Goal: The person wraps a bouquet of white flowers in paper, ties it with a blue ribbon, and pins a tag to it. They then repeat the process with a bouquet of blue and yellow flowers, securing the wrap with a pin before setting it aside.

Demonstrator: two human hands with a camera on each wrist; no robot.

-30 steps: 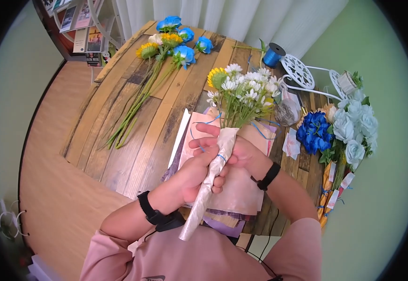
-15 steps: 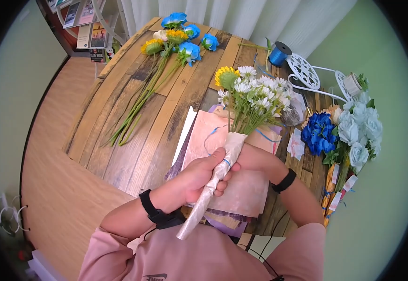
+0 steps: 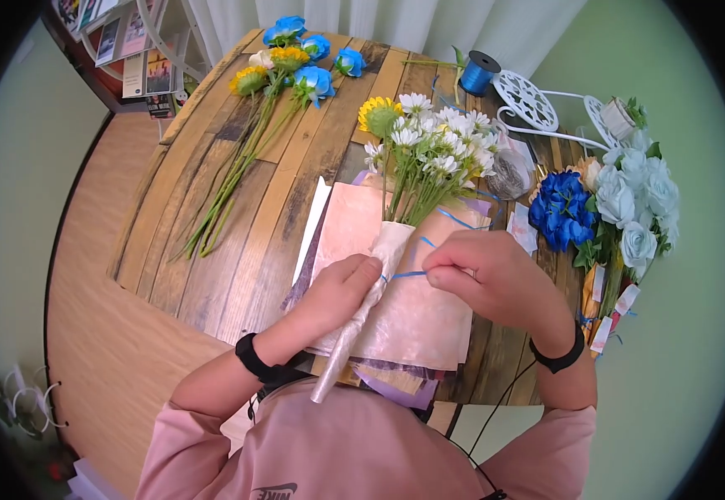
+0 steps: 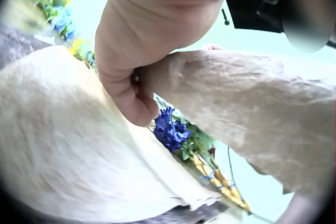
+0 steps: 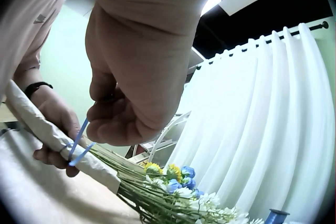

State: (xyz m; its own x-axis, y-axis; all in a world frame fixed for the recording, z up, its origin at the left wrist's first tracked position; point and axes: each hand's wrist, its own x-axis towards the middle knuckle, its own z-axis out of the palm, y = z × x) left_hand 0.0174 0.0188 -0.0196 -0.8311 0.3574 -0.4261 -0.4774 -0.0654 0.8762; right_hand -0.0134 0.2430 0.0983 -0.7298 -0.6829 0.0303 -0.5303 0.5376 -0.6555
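Observation:
My left hand point(image 3: 335, 292) grips the paper-wrapped stems point(image 3: 347, 343) of a bouquet, its thumb lying along the cream wrap. White daisies point(image 3: 441, 142) and one sunflower point(image 3: 378, 117) fan out above the wrap. A thin blue ribbon point(image 3: 410, 274) circles the wrapped stems beside that thumb. To the right of the bouquet, my right hand point(image 3: 500, 275) pinches the ribbon between thumb and curled fingers and holds it taut. In the right wrist view, the ribbon point(image 5: 79, 137) runs from the wrap up to the fingertips, and a short loose end lies over the wrap.
Beneath the hands lies a stack of pink wrapping paper point(image 3: 421, 333). Blue roses point(image 3: 312, 83) and sunflowers lie at the back left. A blue ribbon spool point(image 3: 479, 73) and a white metal stand point(image 3: 526, 100) are at the back right. Blue and pale flower bunches point(image 3: 562, 208) lie right.
My right hand has come out from behind the wrapped stems and moved right, drawing the blue ribbon out sideways. My left hand still holds the stems, its thumb along the wrap.

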